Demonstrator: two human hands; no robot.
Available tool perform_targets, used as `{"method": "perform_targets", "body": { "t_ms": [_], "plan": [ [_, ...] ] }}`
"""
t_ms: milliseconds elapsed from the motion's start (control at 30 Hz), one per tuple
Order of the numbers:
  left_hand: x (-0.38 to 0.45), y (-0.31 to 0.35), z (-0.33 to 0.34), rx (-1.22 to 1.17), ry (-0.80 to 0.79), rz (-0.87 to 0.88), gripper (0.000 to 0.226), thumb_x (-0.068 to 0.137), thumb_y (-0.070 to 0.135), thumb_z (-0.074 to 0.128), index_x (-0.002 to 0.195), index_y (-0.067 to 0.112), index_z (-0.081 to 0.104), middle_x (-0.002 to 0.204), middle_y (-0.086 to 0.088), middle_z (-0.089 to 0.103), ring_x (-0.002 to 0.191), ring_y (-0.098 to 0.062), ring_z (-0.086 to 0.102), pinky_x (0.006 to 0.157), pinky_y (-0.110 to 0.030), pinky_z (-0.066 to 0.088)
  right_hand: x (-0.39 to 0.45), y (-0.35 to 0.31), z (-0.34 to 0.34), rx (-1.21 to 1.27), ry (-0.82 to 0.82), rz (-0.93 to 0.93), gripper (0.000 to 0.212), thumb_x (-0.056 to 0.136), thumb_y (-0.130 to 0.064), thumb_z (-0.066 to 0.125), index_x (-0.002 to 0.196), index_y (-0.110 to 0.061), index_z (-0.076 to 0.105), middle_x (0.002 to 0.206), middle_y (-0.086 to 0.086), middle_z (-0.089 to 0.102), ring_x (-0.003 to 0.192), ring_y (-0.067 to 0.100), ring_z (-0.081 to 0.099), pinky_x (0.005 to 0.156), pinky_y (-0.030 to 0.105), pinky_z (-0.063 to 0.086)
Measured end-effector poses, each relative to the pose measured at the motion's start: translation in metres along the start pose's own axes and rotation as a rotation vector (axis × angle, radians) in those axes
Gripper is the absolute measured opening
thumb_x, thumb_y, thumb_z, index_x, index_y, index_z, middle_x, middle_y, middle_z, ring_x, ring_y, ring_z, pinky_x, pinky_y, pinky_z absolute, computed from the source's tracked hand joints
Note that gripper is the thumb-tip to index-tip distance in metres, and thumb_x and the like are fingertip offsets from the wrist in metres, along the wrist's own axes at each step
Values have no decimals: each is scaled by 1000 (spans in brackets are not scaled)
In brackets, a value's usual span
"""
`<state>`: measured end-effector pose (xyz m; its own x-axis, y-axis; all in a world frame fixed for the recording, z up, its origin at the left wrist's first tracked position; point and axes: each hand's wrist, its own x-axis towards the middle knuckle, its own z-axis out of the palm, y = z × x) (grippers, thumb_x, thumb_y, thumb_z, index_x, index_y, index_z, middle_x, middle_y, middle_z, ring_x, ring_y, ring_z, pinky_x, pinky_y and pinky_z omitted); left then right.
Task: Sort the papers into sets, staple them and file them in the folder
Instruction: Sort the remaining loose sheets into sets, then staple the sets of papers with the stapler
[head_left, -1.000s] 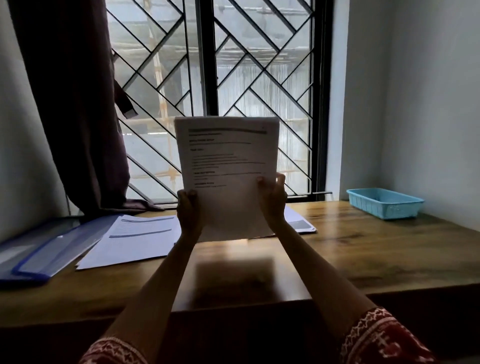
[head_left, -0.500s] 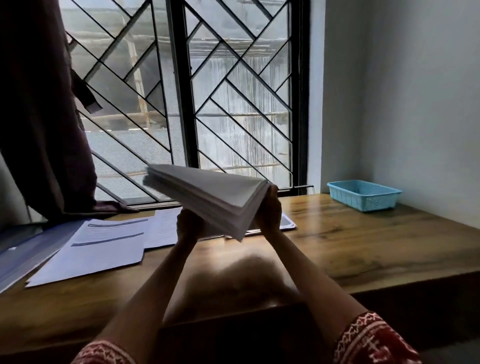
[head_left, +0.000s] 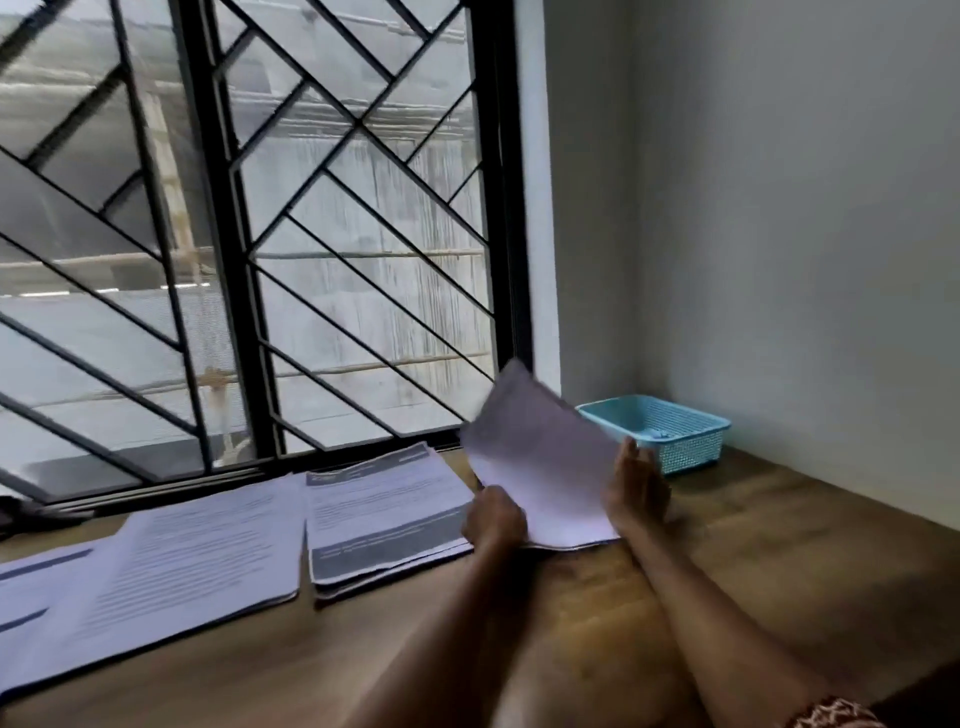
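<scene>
Tilted paper stack (head_left: 540, 467) between both hands, above wooden desk (head_left: 779, 545)

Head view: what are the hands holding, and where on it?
The white paper stack: left hand grips its near left corner; right hand, fingers straight, rests along its right edge.

**Papers along the window edge of the desk**

On the brown wooden desk (head_left: 753, 561), three paper lots lie side by side below the black-barred window (head_left: 249, 249). Farthest left is the white printed sheet pile (head_left: 171, 561); right of it, the grey-banded printed stack (head_left: 384, 514). Right again, the blank-backed white sheaf (head_left: 540, 462) sits between the left hand (head_left: 493, 519) and right hand (head_left: 636, 486). Behind them, in the corner, stands the turquoise perforated plastic basket (head_left: 691, 447).
</scene>
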<state>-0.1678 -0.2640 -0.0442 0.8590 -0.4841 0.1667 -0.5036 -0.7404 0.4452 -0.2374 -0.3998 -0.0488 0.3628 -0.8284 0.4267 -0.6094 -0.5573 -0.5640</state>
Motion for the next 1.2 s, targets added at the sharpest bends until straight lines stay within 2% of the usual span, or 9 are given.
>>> {"method": "perform_targets", "body": {
  "t_ms": [300,400,500,633,700,767,867,1000,1200],
  "plan": [
    [30,27,19,290,103,43,34,93,9,46,126,9,53,131,-8,54,121,-22,53,92,-32,46,39,21,39,-109,-230,-154,53,95,-12,38,145,-7,21,151,20,18,140,34,19,114,48,18],
    [32,19,12,319,129,32,34,93,22,50,126,12,52,130,-4,55,121,-21,53,91,-31,45,47,17,41,-172,-92,-193,48,92,-15,46,138,-11,34,142,15,36,134,28,31,109,41,19],
    [31,13,7,312,170,15,38,93,28,52,125,9,48,128,-4,55,119,-23,55,90,-31,44,53,10,34,-63,148,-215,34,80,-8,61,114,-8,57,113,16,58,108,34,53,91,43,34],
    [30,10,8,285,186,1,38,91,30,54,122,9,50,124,-6,58,116,-24,56,89,-30,45,66,17,15,-139,339,-297,38,53,1,76,88,-3,64,84,18,62,80,37,60,65,39,48],
    [30,10,10,277,198,17,37,91,29,53,121,9,51,123,-8,58,115,-25,56,89,-30,45,68,22,8,-204,260,-285,47,61,-2,75,106,-2,61,101,19,62,96,37,58,80,45,45],
    [29,13,11,272,206,56,37,91,29,52,122,8,51,124,-9,56,116,-26,55,89,-31,44,67,28,8,-291,113,-236,51,84,-8,58,132,-4,43,124,19,55,119,34,47,106,50,24],
    [27,17,13,255,199,117,35,93,27,50,121,7,50,124,-11,55,115,-29,55,88,-33,43,64,37,8,-329,107,-195,40,100,-25,38,133,-4,39,123,20,58,121,32,49,115,50,3],
    [21,26,16,237,204,186,29,94,25,47,116,7,52,122,-12,56,114,-30,54,86,-31,42,63,32,-11,-230,261,-123,46,102,-35,29,107,0,58,105,22,66,101,34,62,112,48,11],
    [14,71,35,76,126,374,44,97,37,40,134,14,40,128,-11,53,122,-30,45,90,-36,40,73,27,-43,-157,245,2,29,98,-21,42,109,-1,59,113,19,63,106,35,60,89,39,44]
  ]
}}
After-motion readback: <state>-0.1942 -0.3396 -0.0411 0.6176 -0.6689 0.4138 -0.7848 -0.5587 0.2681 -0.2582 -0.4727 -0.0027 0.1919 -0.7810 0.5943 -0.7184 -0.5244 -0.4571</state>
